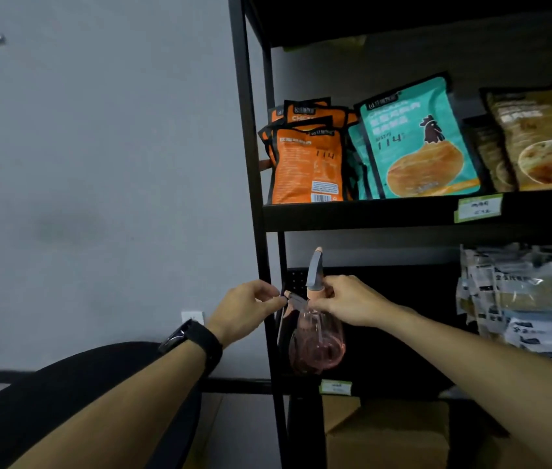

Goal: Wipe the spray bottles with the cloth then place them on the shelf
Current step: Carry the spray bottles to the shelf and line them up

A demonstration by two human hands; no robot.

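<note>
Bottle placement appears to be under way: a pink translucent spray bottle (317,340) is held upright at the left end of the black shelf unit's (362,214) lower tier, beside the upright post. The neck under the grey trigger head is gripped by the right hand (345,301), probably for steadying. The nozzle tip is pinched by the left hand (247,308), seemingly to turn it. No cloth can be made out.

The right hand (345,299) covers the neck of the spray bottle (317,343), and the left hand (251,306) hides the nozzle tip. The far-right brown pouch (545,140) and the pale packets (525,299) below run off the right edge. The shelf tag (478,207) print is probably too blurred to read.
</note>
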